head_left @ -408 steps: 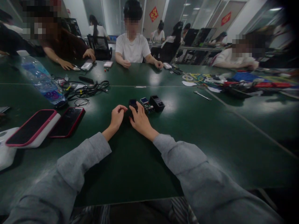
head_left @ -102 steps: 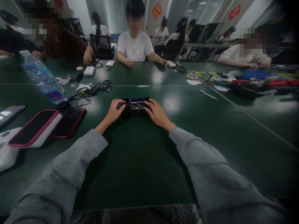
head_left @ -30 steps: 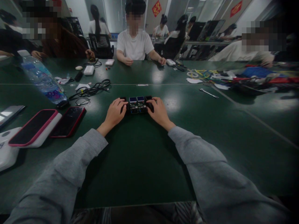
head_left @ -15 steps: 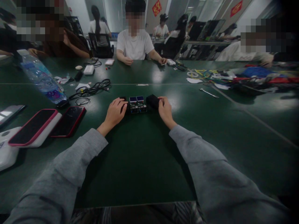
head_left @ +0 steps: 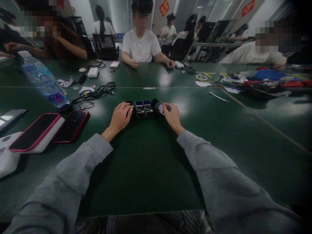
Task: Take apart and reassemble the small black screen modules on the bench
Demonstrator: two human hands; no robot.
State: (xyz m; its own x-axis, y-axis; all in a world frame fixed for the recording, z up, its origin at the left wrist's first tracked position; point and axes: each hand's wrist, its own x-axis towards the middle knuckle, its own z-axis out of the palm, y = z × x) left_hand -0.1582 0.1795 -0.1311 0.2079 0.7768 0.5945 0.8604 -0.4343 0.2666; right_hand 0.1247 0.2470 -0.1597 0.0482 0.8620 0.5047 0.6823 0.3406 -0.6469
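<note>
Right hand (head_left: 172,116): grip pinched tilted black case (head_left: 156,103), apparently orienting it.
Left hand (head_left: 121,116): grip was unclear.
Circuit boards (head_left: 140,112): next move likely required alignment.

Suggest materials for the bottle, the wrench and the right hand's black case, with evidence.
Bottle: probably glossy plastic; see-through, with bright highlights.
Wrench: likely metal; silvery, somewhat shiny.
Black case in the right hand: perhaps dullish plastic; mostly dark, but too small to be sure.

Glossy green table (head_left: 141,169), red poster (head_left: 164,7) beyond
</note>
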